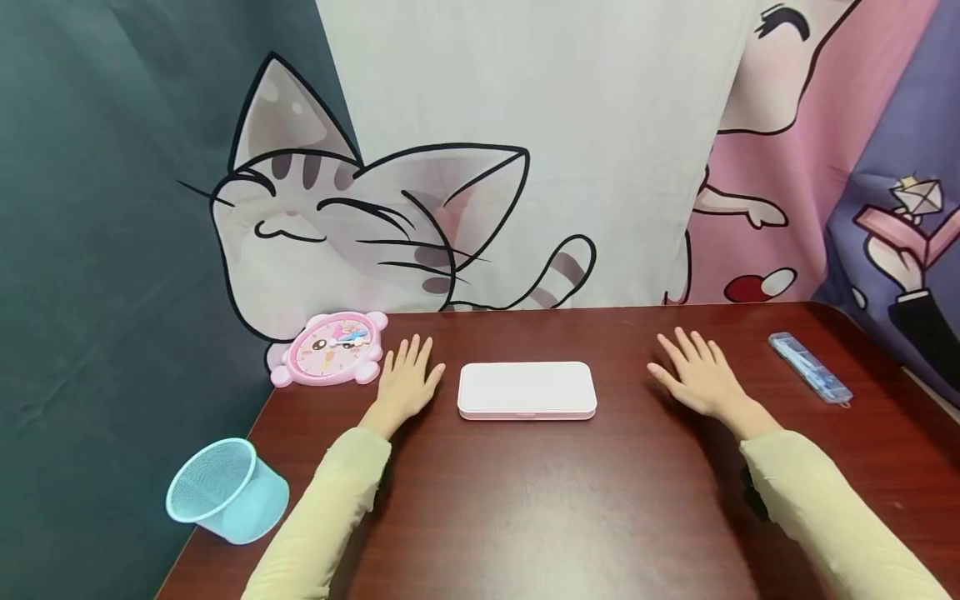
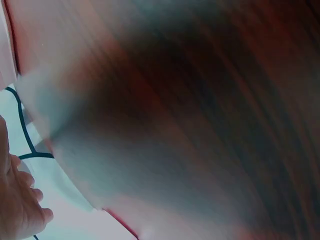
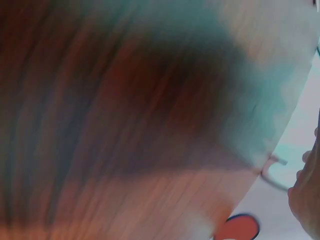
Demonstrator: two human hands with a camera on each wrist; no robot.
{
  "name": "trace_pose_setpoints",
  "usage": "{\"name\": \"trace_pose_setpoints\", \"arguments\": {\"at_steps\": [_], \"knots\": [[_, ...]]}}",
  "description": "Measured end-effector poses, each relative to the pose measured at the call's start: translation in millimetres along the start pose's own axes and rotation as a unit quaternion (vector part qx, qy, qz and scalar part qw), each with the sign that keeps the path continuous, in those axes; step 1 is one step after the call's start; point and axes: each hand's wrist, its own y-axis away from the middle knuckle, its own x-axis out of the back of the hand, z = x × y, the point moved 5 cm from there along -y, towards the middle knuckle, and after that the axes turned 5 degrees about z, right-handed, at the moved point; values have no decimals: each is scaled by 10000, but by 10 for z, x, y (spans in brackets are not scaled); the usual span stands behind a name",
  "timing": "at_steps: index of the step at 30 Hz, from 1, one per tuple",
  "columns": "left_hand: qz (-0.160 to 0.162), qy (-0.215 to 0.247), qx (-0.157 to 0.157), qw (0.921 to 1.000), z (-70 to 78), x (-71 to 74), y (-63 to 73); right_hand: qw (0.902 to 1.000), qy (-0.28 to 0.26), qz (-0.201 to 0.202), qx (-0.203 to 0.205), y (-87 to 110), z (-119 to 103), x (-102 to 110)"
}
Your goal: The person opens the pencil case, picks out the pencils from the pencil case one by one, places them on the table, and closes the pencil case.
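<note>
A flat white case (image 1: 527, 388) with rounded corners lies on the dark red-brown table between the two hands. To its left, my left hand (image 1: 406, 383) is stretched out palm down with fingers straight, holding nothing. My right hand (image 1: 701, 377) lies to the right of the case, fingers spread and likewise holding nothing. A pink round clock (image 1: 333, 347) with a cartoon face is just left of my left hand. Only part of the left hand (image 2: 22, 200) shows at the edge of the left wrist view, and a sliver of the right hand (image 3: 306, 195) in the right wrist view.
A light-blue mesh basket (image 1: 247, 500) stands at the table's left edge. At the right lies a slim translucent blue box (image 1: 810, 367). Behind the table's back edge hangs a curtain (image 1: 600, 100) printed with cartoon figures.
</note>
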Motion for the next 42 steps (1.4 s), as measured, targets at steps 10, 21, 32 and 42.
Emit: {"name": "trace_pose_setpoints", "arguments": {"at_steps": [10, 21, 32, 42], "knots": [[72, 168, -297, 9994, 232, -58, -25, 9954, 93, 242, 921, -200, -679, -195], [-413, 633, -838, 9936, 509, -154, 20, 9826, -243, -5, 1843, -289, -1377, -363], [-1319, 718, -1302, 9800, 659, -171, 51, 9660, 470, -204, 2534, -282, -1745, -382], [-1062, 1161, -1573, 9749, 662, -173, 61, 8602, 2333, 1644, 4225, -106, -2080, -368]]}}
